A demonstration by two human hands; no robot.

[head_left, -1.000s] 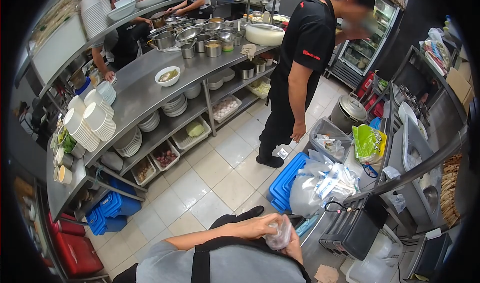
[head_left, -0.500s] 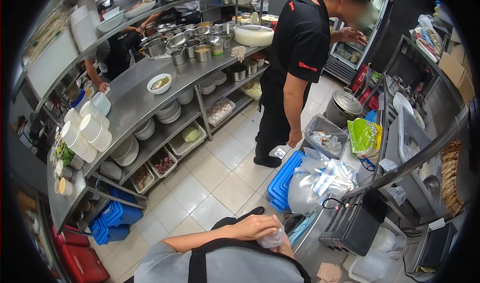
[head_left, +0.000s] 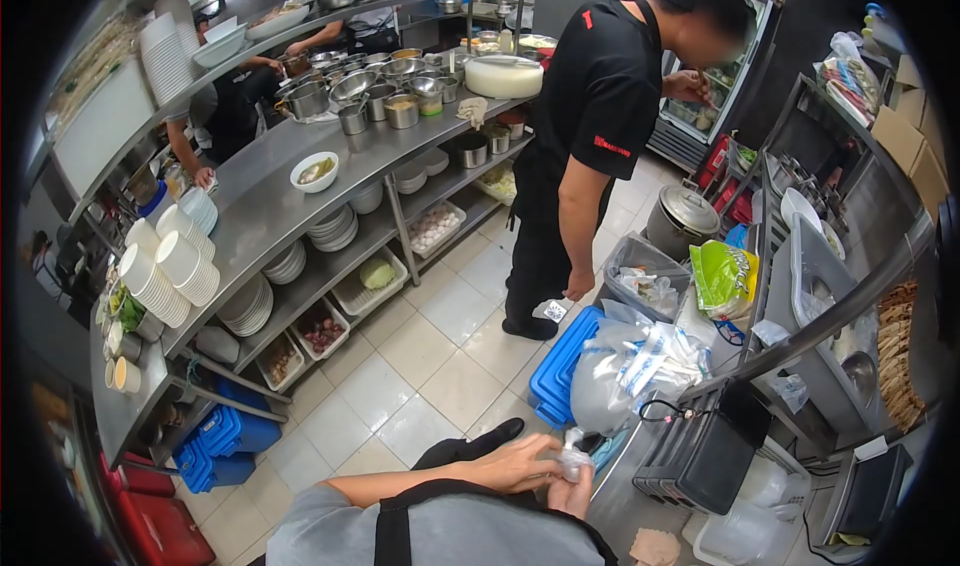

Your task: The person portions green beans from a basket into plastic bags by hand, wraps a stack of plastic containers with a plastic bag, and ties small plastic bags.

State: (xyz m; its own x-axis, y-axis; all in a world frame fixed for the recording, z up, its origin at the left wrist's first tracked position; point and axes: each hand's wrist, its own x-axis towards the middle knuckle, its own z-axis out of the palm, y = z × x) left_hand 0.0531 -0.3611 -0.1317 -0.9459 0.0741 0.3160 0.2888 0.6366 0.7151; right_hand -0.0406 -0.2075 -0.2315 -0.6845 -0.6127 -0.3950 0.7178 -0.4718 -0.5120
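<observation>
A small clear plastic bag [head_left: 574,462] with whitish contents sits between my hands, close to my apron. Its bunched neck points up and away from me. My left hand [head_left: 518,463] comes in from the left, its bent fingers closed against the bag's side. My right hand [head_left: 572,496] is wrapped round the lower part of the bag from the near side. What exactly is inside the bag cannot be made out.
A metal counter [head_left: 258,191] on the left bears a bowl [head_left: 315,172], pots and stacked cups. A co-worker in black [head_left: 570,146] stands ahead. Right of my hands are a large plastic bag [head_left: 610,371], a blue bin [head_left: 563,371] and a black rack [head_left: 700,451].
My hands have shifted slightly right and the left fingers have slid off the bag's top, showing its neck. My foot shows further forward. The co-worker's raised hand has moved slightly away from the face.
</observation>
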